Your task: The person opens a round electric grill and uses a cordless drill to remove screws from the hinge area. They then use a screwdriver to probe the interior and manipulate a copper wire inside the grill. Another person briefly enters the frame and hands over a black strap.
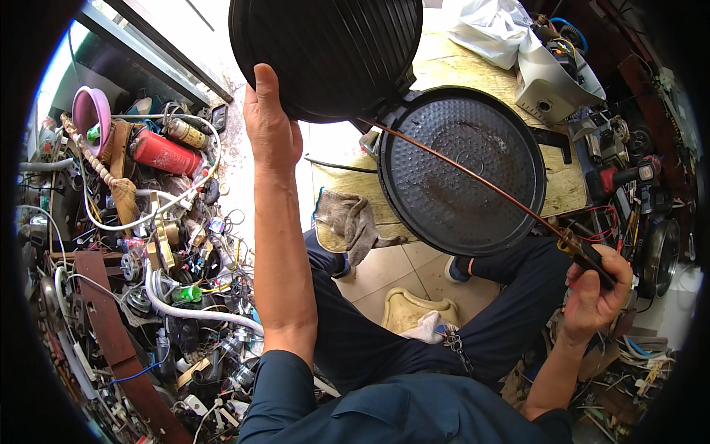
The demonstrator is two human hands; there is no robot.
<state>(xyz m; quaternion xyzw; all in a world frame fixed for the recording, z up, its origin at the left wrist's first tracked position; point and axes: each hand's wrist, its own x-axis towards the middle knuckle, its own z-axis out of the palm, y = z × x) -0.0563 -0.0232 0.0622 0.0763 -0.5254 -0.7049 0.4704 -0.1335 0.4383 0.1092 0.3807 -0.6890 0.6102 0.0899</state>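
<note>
"What is on the left side?"

"A messy heap of wires and metal bits [237, 355], with a shiny red cylinder [168, 153] in it. Next comes the left hand [274, 122], up at the edge of a round, black, ridged metal lid [325, 59]. The thumb presses on the lid's rim. The other fingers hide behind it, so nobody can tell how they sit."

"And in the middle?"

"A limp, grey-brown cloth [347, 220] hangs at the edge of a yellow wooden table [566, 174]. To its right is a round, black, bumpy metal plate [458, 214], lying flat beside the tilted lid."

"What goes across the plate?"

"A long, thin, copper-coloured metal tool [510, 200]. It slants from top left to bottom right. Its tip is near where lid and plate meet. It is too small to see if it touches."

"Which hand is closer to the tip?"

"The left one. The right hand [597, 296] is far off at the other end, its fingers curled and thumb pressed around the yellow-and-black handle [584, 255]."
</note>
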